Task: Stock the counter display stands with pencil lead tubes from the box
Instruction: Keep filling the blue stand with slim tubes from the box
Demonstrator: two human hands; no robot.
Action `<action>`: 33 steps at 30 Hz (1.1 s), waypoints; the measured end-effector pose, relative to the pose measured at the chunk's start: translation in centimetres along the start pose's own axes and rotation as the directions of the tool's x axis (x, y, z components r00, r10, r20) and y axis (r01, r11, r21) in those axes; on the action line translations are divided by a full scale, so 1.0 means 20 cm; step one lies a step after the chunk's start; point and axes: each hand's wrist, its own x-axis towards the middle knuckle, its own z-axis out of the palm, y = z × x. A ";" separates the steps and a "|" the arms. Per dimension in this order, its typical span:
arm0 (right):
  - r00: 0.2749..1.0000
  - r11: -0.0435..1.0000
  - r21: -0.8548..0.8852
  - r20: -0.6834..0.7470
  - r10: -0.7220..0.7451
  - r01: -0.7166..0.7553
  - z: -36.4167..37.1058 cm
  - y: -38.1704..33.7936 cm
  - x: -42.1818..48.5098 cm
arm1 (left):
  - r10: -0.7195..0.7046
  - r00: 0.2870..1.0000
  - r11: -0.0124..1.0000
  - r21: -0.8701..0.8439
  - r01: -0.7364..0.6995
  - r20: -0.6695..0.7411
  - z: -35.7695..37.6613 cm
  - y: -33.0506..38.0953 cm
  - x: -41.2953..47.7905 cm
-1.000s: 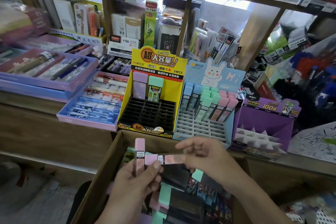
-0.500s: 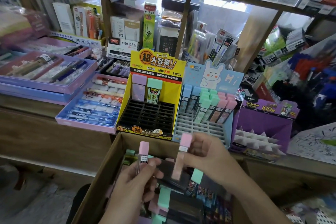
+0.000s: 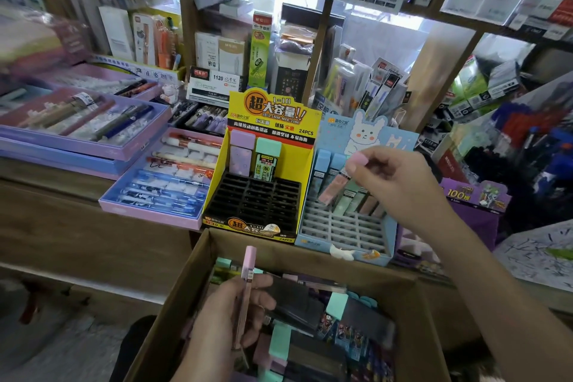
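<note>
My right hand (image 3: 400, 186) pinches a pink lead tube (image 3: 341, 181) by its cap, holding it tilted over the blue rabbit display stand (image 3: 344, 226), just in front of the row of blue, green and pink tubes standing there. My left hand (image 3: 229, 319) grips a second pink lead tube (image 3: 247, 282) upright over the cardboard box (image 3: 198, 270). The box holds several loose pink, green and dark tubes. The yellow display stand (image 3: 263, 164) holds a purple tube and a green tube in its back row.
A purple display stand (image 3: 471, 205) stands right of the blue one, partly behind my right arm. Purple trays of pens (image 3: 161, 183) lie left of the yellow stand. Crowded stationery shelves rise behind the counter. The wooden counter front (image 3: 93, 239) drops below the trays.
My right hand has lifted its pink tube from above the box up and forward to the blue stand. My left hand has stayed over the box with its tube upright.
</note>
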 end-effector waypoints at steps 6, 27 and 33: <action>1.000 1.000 -0.001 -0.022 -0.012 0.012 -0.04 0.02 0.10 | 0.009 0.999 0.999 0.035 -0.008 -0.032 0.02 0.06 -0.08; 0.995 0.982 -0.180 -0.092 0.034 -0.050 -0.28 0.23 -0.03 | 0.055 0.997 0.990 0.132 -0.047 -0.058 0.06 0.07 -0.14; 0.996 0.970 -0.232 -0.068 0.051 -0.066 -0.27 0.27 -0.05 | 0.058 0.996 0.985 0.168 -0.046 -0.064 0.06 0.06 -0.13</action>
